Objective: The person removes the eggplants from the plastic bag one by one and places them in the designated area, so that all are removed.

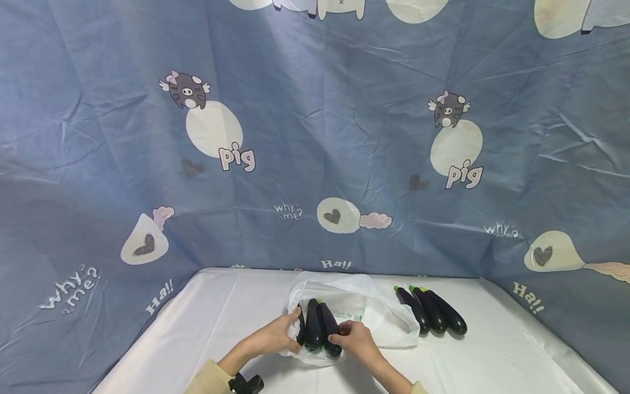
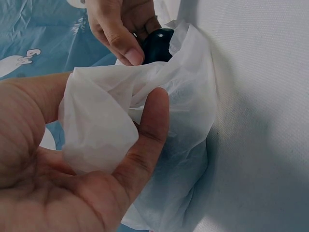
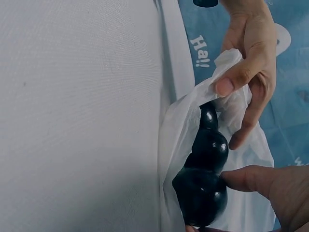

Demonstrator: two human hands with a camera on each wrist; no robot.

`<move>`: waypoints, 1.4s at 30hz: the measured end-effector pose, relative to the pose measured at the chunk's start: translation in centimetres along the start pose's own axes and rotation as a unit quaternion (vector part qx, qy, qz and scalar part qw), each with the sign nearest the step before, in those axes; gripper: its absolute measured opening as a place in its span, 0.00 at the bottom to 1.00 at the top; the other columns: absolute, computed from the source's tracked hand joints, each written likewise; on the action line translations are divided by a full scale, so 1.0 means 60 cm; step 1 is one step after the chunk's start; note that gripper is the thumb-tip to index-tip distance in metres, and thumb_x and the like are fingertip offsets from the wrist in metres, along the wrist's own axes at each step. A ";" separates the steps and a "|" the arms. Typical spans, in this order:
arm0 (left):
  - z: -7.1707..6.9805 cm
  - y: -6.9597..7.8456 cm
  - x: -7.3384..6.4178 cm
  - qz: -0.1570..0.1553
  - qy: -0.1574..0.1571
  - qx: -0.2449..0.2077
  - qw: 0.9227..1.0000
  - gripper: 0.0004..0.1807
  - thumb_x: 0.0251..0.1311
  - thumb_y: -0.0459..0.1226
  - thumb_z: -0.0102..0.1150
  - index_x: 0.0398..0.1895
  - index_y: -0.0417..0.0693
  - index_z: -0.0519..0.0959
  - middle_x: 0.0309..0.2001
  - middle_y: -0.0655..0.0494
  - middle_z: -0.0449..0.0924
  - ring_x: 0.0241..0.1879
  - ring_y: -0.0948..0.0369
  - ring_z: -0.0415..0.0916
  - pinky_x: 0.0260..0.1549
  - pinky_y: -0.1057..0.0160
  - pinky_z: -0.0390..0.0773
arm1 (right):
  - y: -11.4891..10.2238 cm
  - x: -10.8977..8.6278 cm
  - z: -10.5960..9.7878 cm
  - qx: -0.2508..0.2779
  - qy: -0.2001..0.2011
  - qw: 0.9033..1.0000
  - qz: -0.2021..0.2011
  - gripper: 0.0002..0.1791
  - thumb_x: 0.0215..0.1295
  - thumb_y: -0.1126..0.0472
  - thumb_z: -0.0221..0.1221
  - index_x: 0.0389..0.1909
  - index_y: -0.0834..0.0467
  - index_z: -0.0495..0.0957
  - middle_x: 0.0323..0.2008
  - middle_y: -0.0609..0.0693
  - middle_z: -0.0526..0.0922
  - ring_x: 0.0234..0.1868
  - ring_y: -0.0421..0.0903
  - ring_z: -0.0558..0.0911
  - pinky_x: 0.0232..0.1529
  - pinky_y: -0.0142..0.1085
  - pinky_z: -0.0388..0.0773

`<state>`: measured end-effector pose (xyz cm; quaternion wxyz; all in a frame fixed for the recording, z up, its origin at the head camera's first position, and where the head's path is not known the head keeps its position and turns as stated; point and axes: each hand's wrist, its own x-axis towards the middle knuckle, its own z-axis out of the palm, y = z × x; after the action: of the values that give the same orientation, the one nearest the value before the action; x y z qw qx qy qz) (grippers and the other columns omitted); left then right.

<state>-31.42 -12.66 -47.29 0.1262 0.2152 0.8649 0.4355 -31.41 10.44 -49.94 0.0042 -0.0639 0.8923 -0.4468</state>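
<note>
A white plastic bag (image 1: pixel 389 323) lies on the table with its mouth toward me, and three dark eggplants (image 1: pixel 312 331) sit side by side inside the opening. My left hand (image 1: pixel 276 335) holds the bag's left edge, the thin film folded between thumb and fingers (image 2: pixel 152 121). With my right hand (image 1: pixel 358 343) I grip the rightmost eggplant (image 1: pixel 328 327) near its rounded end. In the right wrist view the thumb (image 3: pixel 246 178) presses that eggplant (image 3: pixel 200 198) from one side. The bag's film partly covers the leftmost eggplant (image 1: pixel 301 328).
To the right of the bag, three more eggplants (image 1: pixel 433 312) lie together on the white table cover (image 1: pixel 492 339), green stem ends pointing away. Behind the table hangs a blue printed cloth (image 1: pixel 315 164), which also runs along both sides.
</note>
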 end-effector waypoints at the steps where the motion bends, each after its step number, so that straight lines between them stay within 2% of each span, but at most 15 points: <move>1: 0.000 0.000 0.000 0.000 0.000 0.001 1.000 0.53 0.39 0.31 0.68 0.70 0.23 0.51 0.72 0.27 0.50 0.70 0.33 0.49 0.65 0.36 0.55 | 0.001 0.000 0.000 0.000 0.001 1.000 0.001 0.23 0.50 0.55 0.67 0.41 0.69 0.80 0.34 0.56 0.85 0.36 0.48 0.82 0.40 0.44 0.80; 13: -0.001 0.002 0.001 -0.003 -0.002 -0.001 1.000 0.53 0.39 0.30 0.68 0.71 0.24 0.50 0.72 0.27 0.49 0.70 0.33 0.48 0.64 0.36 0.55 | 0.001 -0.001 -0.004 0.007 0.009 1.000 0.009 0.23 0.51 0.56 0.66 0.42 0.70 0.81 0.36 0.57 0.85 0.37 0.49 0.83 0.42 0.45 0.80; 20: 0.000 0.001 0.002 -0.011 0.001 0.001 1.000 0.52 0.40 0.30 0.68 0.70 0.24 0.51 0.72 0.27 0.50 0.70 0.32 0.48 0.64 0.35 0.55 | 0.008 -0.005 -0.011 0.006 0.025 1.000 0.001 0.21 0.49 0.56 0.66 0.41 0.67 0.82 0.35 0.55 0.86 0.37 0.48 0.83 0.40 0.42 0.80; 34: -0.002 -0.002 0.001 -0.002 0.004 0.001 1.000 0.54 0.38 0.31 0.67 0.70 0.23 0.50 0.72 0.28 0.50 0.71 0.34 0.48 0.64 0.36 0.56 | 0.013 -0.020 -0.034 0.010 0.050 0.999 -0.015 0.23 0.48 0.57 0.65 0.42 0.69 0.82 0.34 0.54 0.87 0.37 0.46 0.84 0.41 0.40 0.79; 42: -0.001 -0.002 0.002 0.000 0.007 0.007 1.000 0.53 0.38 0.31 0.67 0.70 0.23 0.51 0.72 0.28 0.50 0.70 0.34 0.49 0.64 0.36 0.57 | 0.013 -0.026 -0.046 0.004 0.049 0.999 -0.011 0.22 0.48 0.58 0.65 0.42 0.67 0.83 0.34 0.54 0.87 0.37 0.46 0.84 0.40 0.40 0.79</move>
<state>-31.59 -12.74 -47.36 0.1190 0.2131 0.8689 0.4307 -30.16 13.31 -49.00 -0.0447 -0.0517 0.8887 -0.4534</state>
